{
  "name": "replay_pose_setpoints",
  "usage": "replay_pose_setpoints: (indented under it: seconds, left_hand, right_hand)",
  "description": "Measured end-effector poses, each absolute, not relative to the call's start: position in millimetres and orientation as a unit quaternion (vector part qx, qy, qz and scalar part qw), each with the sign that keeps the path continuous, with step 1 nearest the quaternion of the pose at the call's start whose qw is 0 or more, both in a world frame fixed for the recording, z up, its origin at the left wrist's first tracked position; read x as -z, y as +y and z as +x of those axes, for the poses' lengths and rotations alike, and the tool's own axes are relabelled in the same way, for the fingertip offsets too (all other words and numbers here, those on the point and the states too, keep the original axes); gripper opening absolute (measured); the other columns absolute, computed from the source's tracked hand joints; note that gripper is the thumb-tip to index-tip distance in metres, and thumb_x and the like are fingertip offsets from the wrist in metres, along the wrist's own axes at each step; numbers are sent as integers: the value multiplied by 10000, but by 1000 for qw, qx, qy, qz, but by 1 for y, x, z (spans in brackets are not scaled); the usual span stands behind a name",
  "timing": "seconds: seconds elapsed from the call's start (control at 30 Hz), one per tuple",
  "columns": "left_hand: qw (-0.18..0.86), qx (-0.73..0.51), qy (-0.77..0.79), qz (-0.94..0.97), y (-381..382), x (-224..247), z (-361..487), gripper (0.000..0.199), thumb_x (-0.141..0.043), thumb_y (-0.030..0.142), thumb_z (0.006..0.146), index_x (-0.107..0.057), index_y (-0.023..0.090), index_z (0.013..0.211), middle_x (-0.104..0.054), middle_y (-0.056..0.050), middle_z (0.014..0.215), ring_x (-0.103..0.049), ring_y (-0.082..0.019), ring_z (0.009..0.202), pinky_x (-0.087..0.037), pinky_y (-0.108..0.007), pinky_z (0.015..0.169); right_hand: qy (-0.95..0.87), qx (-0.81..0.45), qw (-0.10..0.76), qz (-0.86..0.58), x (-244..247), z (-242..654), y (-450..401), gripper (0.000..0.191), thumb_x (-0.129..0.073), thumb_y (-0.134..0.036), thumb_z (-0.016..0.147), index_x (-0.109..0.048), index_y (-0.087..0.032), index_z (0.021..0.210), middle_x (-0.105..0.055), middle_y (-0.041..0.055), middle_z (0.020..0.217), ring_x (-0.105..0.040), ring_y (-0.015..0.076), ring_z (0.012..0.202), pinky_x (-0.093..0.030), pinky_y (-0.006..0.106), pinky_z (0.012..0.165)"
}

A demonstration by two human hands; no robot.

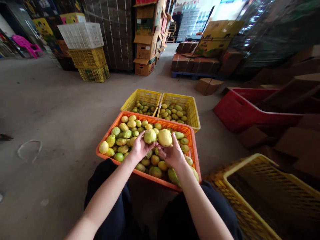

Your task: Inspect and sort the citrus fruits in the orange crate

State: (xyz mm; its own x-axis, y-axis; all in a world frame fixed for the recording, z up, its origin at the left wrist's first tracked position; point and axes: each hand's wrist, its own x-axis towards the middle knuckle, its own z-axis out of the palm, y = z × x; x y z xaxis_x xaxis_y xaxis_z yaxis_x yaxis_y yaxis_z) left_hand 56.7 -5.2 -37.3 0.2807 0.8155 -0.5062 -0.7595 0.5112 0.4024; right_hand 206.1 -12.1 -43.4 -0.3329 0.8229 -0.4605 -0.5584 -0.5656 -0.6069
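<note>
My left hand (141, 147) is closed around a round green-yellow fruit (150, 136), its fingers underneath. Right beside it, my right hand (174, 154) grips a larger, pale yellow fruit (165, 137), thumb along its right side. Both are held close together above an orange crate (105, 156) between my knees. Many green and yellow fruits, some round and some oblong like small papayas or mangoes, fill that crate, including a bright green one (118, 157) at the near left. The exact kind of fruit is not certain.
Two yellow crates (193, 111) with similar fruit adjoin the orange one's far side. A yellow crate (237, 171) stands at my right, near a red bin (226, 110) with cardboard. Stacked crates (87, 58), carton piles (145, 51) and a loaded blue pallet (186, 75) stand farther off.
</note>
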Motion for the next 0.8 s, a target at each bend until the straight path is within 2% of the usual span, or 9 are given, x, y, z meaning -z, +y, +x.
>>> replay_pose_setpoints:
  seconds: [0.07,0.13,0.23,0.33,0.4,0.47,0.6,0.8]
  left_hand:
    - [797,-486,353,57,-4,39,57,340,-392,373,1024,-629,131,1049,-643,-44,694,-659,-145,598,-522,-195,486]
    - [789,-485,366,91,-4,41,59,351,-394,393,1024,-626,130,1021,-659,-59,742,-638,-133,590,-514,-200,492]
    - [724,-525,397,204,-4,45,59,234,-553,350,964,-599,178,1116,-694,-80,989,-691,-174,807,-579,-265,662]
    - [563,-584,444,380,-5,51,55,442,-775,281,801,-548,260,1179,-628,-61,1207,-637,-227,1117,-555,-352,917]
    - [470,-594,454,469,-6,55,52,554,-854,306,710,-529,262,1156,-581,-68,1263,-590,-240,1185,-526,-354,964]
    - [427,-591,447,518,-7,57,49,601,-885,342,667,-520,252,1137,-560,-77,1280,-591,-240,1149,-530,-344,931]
    - [415,-591,425,545,-11,52,48,592,-909,289,639,-571,248,1123,-583,-74,1268,-586,-232,1139,-496,-319,967]
    - [494,-631,386,457,-21,33,51,487,-895,75,593,-688,234,1004,-628,-70,1228,-523,-246,1274,-434,-262,1023]
  right_hand:
    - [-168,-791,429,-403,43,206,-11,618,-368,-706,926,-629,-175,747,-625,43,542,-399,102,381,-322,217,362]
    - [-184,-769,435,-430,44,205,-11,545,-443,-673,914,-633,-176,795,-633,36,561,-442,107,405,-342,216,383]
    - [-272,-667,499,-482,47,203,-15,401,-696,-590,785,-602,-217,899,-655,-7,636,-494,109,467,-372,214,425]
    - [-390,-492,555,-546,53,201,-19,478,-818,-507,670,-543,-265,978,-668,-41,725,-571,138,574,-453,246,525]
    - [-447,-397,558,-576,57,200,-20,558,-826,-479,645,-518,-267,1058,-679,-32,776,-604,170,637,-493,295,598]
    - [-483,-331,556,-590,59,200,-20,621,-815,-452,643,-504,-248,1141,-680,-15,805,-598,186,644,-498,336,632]
    - [-510,-272,568,-586,58,200,-23,565,-800,-320,659,-558,-235,1162,-668,-8,842,-542,162,613,-475,333,638]
    - [-451,-323,669,-495,56,202,-27,589,-830,-93,582,-656,-273,1115,-687,-13,943,-533,144,679,-486,277,665]
